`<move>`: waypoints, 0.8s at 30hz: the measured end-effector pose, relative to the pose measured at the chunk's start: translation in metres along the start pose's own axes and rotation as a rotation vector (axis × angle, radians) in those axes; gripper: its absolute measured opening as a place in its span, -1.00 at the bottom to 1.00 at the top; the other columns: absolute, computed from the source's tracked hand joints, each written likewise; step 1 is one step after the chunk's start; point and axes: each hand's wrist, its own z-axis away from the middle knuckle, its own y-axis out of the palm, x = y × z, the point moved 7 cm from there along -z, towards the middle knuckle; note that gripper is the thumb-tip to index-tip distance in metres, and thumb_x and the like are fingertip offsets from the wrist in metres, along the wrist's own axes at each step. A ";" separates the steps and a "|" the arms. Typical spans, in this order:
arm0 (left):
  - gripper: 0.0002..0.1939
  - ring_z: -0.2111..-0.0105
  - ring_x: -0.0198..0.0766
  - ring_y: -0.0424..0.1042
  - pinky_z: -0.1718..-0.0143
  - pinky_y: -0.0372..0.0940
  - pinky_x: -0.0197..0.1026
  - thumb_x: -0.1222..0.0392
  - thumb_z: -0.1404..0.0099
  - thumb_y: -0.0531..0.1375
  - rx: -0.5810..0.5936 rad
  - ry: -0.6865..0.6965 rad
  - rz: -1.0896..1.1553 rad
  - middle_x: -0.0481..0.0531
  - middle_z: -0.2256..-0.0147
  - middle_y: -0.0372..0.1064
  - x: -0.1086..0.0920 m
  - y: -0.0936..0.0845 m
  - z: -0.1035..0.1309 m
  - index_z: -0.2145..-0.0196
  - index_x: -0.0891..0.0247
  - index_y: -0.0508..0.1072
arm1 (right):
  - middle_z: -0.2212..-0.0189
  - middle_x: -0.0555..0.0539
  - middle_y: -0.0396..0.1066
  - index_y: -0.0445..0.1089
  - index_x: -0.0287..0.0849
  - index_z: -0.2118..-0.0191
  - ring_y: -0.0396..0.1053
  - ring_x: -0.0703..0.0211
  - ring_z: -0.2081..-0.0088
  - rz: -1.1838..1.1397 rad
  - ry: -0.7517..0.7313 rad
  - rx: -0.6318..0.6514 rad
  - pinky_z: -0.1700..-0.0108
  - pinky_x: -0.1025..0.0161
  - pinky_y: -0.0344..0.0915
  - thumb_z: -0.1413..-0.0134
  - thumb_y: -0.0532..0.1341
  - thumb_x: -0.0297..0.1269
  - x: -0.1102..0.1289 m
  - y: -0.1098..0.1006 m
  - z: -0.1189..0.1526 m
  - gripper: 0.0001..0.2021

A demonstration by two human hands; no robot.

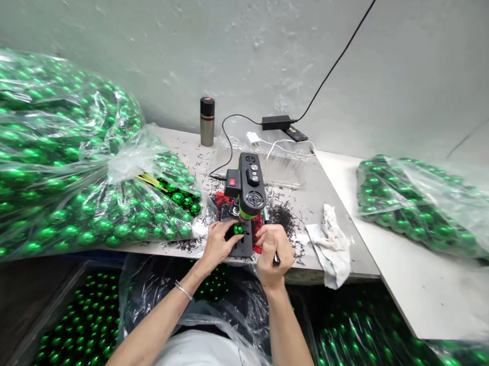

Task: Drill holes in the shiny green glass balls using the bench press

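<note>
Head view: both forearms reach in from the near side, over the near edge of a grey table [357, 257]. Left hand [218, 241] comes in on a slant, wrist ringed by a bracelet [183, 290], thumb and fingers pinched about a green ball [237, 229]. Ball sits at the black base [241, 248] of a small machine [251, 178], just near of its overhanging head. Right hand [276, 249] is fisted, knuckles up, clenched round a lever handle [276, 259] whose black end shows below the fingers; it stands to the right of the base, close to the near edge. Room is tight leftward: a big bag of green balls [65, 157] bulges almost to the left hand. Rightward it opens out, grey tabletop strewn with black clippings [282, 220] as far as a white cloth [330, 242] drooping over the near edge. Farther right, a white table [392, 262] adjoins, carrying a smaller bag [416, 200]. Far side: a clear plastic tray [284, 171] and a bottle [207, 123] limit forward reach.
</note>
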 end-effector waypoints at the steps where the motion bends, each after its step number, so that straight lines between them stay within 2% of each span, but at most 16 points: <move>1: -0.68 0.07 -0.06 0.51 -0.16 0.24 0.11 0.14 -0.26 0.34 0.012 0.017 -0.006 0.11 0.08 0.58 0.000 0.000 0.001 0.02 0.17 0.54 | 0.48 0.01 0.36 0.27 -0.11 0.43 0.37 0.25 0.41 -0.002 -0.001 0.002 0.37 0.25 0.26 -0.30 0.03 -0.47 0.000 0.000 0.000 -0.74; 5: -0.68 0.05 -0.03 0.50 -0.19 0.20 0.17 0.11 -0.27 0.34 0.029 0.058 -0.008 0.14 0.06 0.58 0.000 0.000 0.002 0.03 0.17 0.55 | 0.48 0.01 0.37 0.29 -0.11 0.42 0.37 0.24 0.42 -0.005 -0.011 0.001 0.37 0.24 0.27 -0.29 0.04 -0.46 -0.002 0.000 0.003 -0.75; 11: -0.68 0.08 -0.03 0.49 -0.09 0.28 0.11 0.07 -0.28 0.33 -0.007 0.065 0.004 0.13 0.12 0.59 0.001 0.000 0.002 0.03 0.17 0.56 | 0.52 0.02 0.29 0.21 -0.10 0.46 0.28 0.24 0.48 -0.009 -0.118 0.030 0.43 0.24 0.24 -0.28 0.00 -0.45 -0.013 0.005 0.022 -0.73; 14: -0.68 0.07 -0.03 0.49 -0.08 0.28 0.12 0.09 -0.28 0.33 0.001 0.067 0.002 0.14 0.11 0.58 0.001 0.000 0.003 0.03 0.18 0.57 | 0.52 0.03 0.28 0.16 -0.09 0.46 0.25 0.25 0.49 0.017 -0.172 0.030 0.36 0.21 0.29 -0.30 -0.03 -0.40 -0.021 0.010 0.034 -0.73; 20: -0.66 0.06 -0.01 0.48 -0.09 0.28 0.13 0.11 -0.26 0.35 0.021 0.058 0.001 0.15 0.10 0.58 0.002 -0.001 0.003 0.02 0.17 0.56 | 0.49 0.05 0.28 0.14 -0.08 0.45 0.27 0.28 0.48 0.003 -0.189 -0.044 0.26 0.19 0.34 -0.36 -0.07 -0.33 -0.038 0.014 0.052 -0.71; 24: -0.67 0.08 -0.02 0.49 -0.07 0.30 0.10 0.10 -0.27 0.34 0.026 0.054 0.009 0.14 0.13 0.58 0.001 -0.001 0.003 0.02 0.18 0.56 | 0.49 0.03 0.31 0.18 -0.08 0.43 0.34 0.26 0.45 0.036 -0.274 0.053 0.27 0.19 0.34 -0.35 -0.04 -0.33 -0.038 0.021 0.056 -0.73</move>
